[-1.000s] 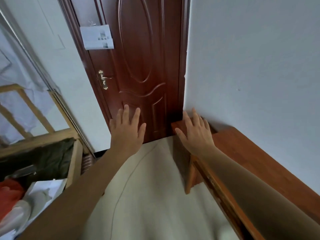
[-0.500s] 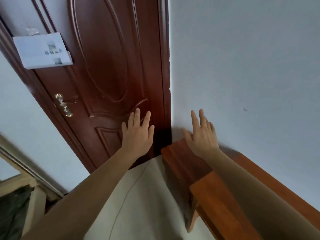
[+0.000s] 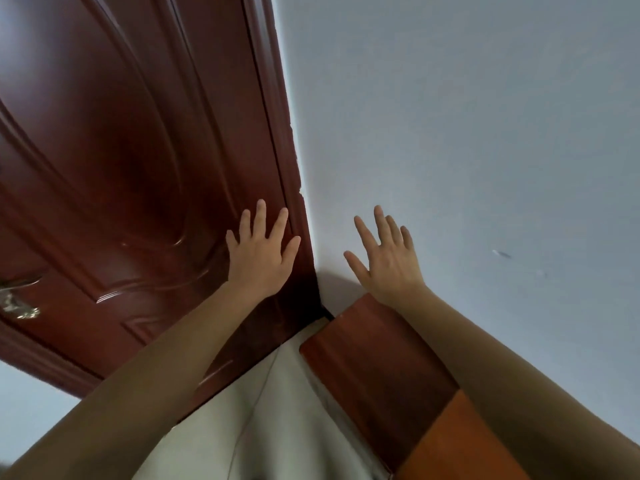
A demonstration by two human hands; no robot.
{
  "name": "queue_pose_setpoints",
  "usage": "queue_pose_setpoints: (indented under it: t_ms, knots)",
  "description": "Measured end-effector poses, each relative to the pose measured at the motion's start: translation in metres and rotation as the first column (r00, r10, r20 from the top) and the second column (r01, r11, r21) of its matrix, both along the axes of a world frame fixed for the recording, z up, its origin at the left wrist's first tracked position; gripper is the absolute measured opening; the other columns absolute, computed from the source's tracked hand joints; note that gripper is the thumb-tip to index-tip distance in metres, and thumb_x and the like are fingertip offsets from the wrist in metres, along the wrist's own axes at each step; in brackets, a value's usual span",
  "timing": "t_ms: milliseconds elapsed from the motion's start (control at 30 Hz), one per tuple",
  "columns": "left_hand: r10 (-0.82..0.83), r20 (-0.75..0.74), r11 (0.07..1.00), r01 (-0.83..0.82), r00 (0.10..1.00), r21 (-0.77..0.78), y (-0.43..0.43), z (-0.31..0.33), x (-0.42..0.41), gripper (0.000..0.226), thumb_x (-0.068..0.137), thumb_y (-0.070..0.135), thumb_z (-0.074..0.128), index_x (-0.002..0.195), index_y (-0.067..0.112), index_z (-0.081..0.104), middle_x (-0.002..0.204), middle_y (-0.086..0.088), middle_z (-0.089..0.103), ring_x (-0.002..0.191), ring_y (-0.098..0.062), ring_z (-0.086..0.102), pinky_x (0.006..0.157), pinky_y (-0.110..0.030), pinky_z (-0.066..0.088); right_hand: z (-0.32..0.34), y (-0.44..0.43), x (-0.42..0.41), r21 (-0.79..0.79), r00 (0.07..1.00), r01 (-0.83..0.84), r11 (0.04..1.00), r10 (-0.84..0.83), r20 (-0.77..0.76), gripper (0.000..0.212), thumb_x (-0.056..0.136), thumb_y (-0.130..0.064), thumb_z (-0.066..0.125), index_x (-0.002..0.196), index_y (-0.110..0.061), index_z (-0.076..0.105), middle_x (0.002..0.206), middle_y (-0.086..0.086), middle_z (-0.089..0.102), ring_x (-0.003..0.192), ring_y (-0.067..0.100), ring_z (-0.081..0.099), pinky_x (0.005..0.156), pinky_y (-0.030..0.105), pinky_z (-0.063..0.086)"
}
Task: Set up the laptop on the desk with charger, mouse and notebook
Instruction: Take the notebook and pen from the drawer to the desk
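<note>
My left hand [image 3: 261, 252] is stretched out in front of the dark red door [image 3: 131, 161], fingers spread, holding nothing. My right hand [image 3: 386, 259] is raised before the pale wall [image 3: 467, 133], fingers apart and empty, above the near end of the reddish wooden desk [image 3: 377, 372]. No laptop, charger, mouse or notebook is in view.
The desk runs along the wall toward the lower right. A brass door handle [image 3: 19, 306] shows at the left edge. Light beige floor [image 3: 270, 427] lies between the door and the desk.
The view has swung up and to the right: the wooden rack and the paper on the door have left the frame. Both hands stay spread and empty.
</note>
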State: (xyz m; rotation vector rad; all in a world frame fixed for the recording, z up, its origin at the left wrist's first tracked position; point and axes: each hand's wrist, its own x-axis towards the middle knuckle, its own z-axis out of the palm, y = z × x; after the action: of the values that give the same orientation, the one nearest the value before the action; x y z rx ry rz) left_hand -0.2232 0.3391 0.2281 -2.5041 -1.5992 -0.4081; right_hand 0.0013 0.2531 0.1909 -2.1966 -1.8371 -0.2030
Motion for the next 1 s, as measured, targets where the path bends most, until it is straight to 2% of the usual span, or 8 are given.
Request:
queue_pose_setpoints:
  t_ms: [233,333,467,600,700,800,867,1000]
  knots:
    - [-0.254,-0.002,0.96,0.252,0.967,-0.12,0.094,-0.044,0.06,0.065,0.1,0.059,0.021,0.157,0.029,0.013,0.166,-0.009,0.001,0.15,-0.035,0.007,0.114,-0.062,0.02,-0.048,0.015,0.022,-0.084,0.954,0.293,0.952,-0.297,-0.039,0.074,0.098,-0.067,0.018,0.161,-0.029,0.011,0.169,0.013,0.002,0.154,0.038,0.01,0.124,0.054,0.01]
    - [-0.414,-0.016,0.894,0.404,0.91,-0.194,0.131,-0.065,0.081,0.066,0.101,0.059,0.019,0.158,0.028,0.009,0.166,-0.009,-0.002,0.15,-0.034,0.005,0.116,-0.06,0.019,-0.067,0.013,0.022,-0.099,0.844,0.525,0.845,-0.532,-0.065,0.074,0.098,-0.068,0.018,0.161,-0.03,0.01,0.169,0.012,0.002,0.154,0.037,0.01,0.124,0.052,0.01]
    - [-0.585,-0.04,0.784,0.553,0.81,-0.283,0.157,-0.09,0.083,0.066,0.101,0.058,0.019,0.158,0.027,0.008,0.166,-0.01,-0.002,0.15,-0.035,0.008,0.116,-0.058,0.022,-0.087,0.002,-0.006,-0.185,0.604,0.76,0.623,-0.782,-0.156,0.074,0.098,-0.067,0.026,0.161,-0.031,0.012,0.169,0.012,0.002,0.154,0.035,0.01,0.124,0.052,0.013]
    - [-0.687,-0.017,0.682,0.638,0.726,-0.358,0.165,-0.118,0.079,0.067,0.101,0.058,0.025,0.158,0.026,0.012,0.166,-0.011,0.001,0.149,-0.034,0.013,0.114,-0.057,0.026,-0.104,0.0,-0.035,-0.276,0.494,0.809,0.519,-0.855,-0.162,0.073,0.098,-0.066,0.031,0.16,-0.029,0.015,0.168,0.014,0.005,0.153,0.036,0.014,0.123,0.053,0.017]
    - [-0.694,0.003,0.644,0.623,0.72,-0.444,0.155,-0.144,0.064,0.067,0.1,0.058,0.027,0.157,0.025,0.015,0.165,-0.013,0.003,0.149,-0.034,0.015,0.114,-0.057,0.028,-0.122,-0.011,-0.066,-0.313,0.444,0.821,0.477,-0.879,-0.176,0.073,0.099,-0.067,0.028,0.16,-0.03,0.012,0.169,0.013,0.003,0.153,0.036,0.013,0.123,0.053,0.015]
    - [-0.709,-0.015,0.62,0.612,0.705,-0.492,0.133,-0.161,0.045,0.067,0.1,0.058,0.028,0.158,0.027,0.015,0.166,-0.012,-0.001,0.149,-0.035,0.013,0.113,-0.058,0.027,-0.133,-0.033,-0.095,-0.332,0.453,0.81,0.483,-0.875,-0.168,0.074,0.099,-0.066,0.031,0.161,-0.03,0.012,0.169,0.013,0.003,0.154,0.035,0.013,0.124,0.051,0.016]
    - [-0.717,0.004,0.607,0.627,0.697,-0.489,0.116,-0.166,0.036,0.066,0.1,0.058,0.029,0.158,0.03,0.014,0.166,-0.011,-0.003,0.149,-0.035,0.014,0.113,-0.058,0.029,-0.14,-0.054,-0.107,-0.323,0.448,0.805,0.498,-0.867,-0.219,0.075,0.098,-0.066,0.033,0.16,-0.03,0.012,0.169,0.012,0.004,0.154,0.033,0.014,0.122,0.049,0.021]
    - [-0.684,0.068,0.63,0.636,0.726,-0.446,0.084,-0.18,0.021,0.065,0.1,0.056,0.035,0.157,0.029,0.017,0.166,-0.012,0.001,0.149,-0.035,0.016,0.112,-0.056,0.032,-0.163,-0.095,-0.113,-0.314,0.438,0.795,0.52,-0.849,-0.296,0.077,0.097,-0.066,0.036,0.16,-0.029,0.011,0.169,0.01,0.006,0.154,0.031,0.016,0.117,0.049,0.031]
